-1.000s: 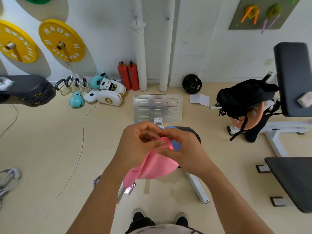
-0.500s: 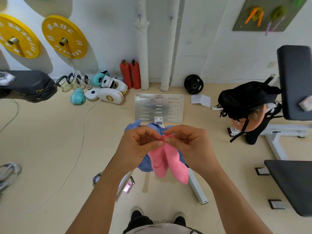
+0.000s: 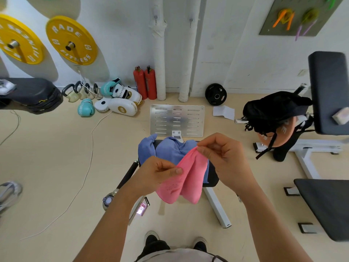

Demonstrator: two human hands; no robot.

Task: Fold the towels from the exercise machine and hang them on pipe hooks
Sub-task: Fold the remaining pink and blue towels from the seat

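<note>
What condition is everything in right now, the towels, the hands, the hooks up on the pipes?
Pink towel: held in the air, hanging in two loose lobes, not folded flat.
Left hand: pinching the pink towel's edge.
Right hand: pinching the towel's upper corner.
Blue towel: lying crumpled on the machine's black seat.
Pipe hooks: bare, nothing hanging.
Black backpack: slumped over an orange weight plate.

Bright, even light is filling the room, with soft shadows falling down-right of the yellow weight plates on the white wall. The wide lens is bending the pipes and stretching the frame edges. Glare is washing out the metal footplate. Focus is staying sharp centrally, softening toward corners.
</note>
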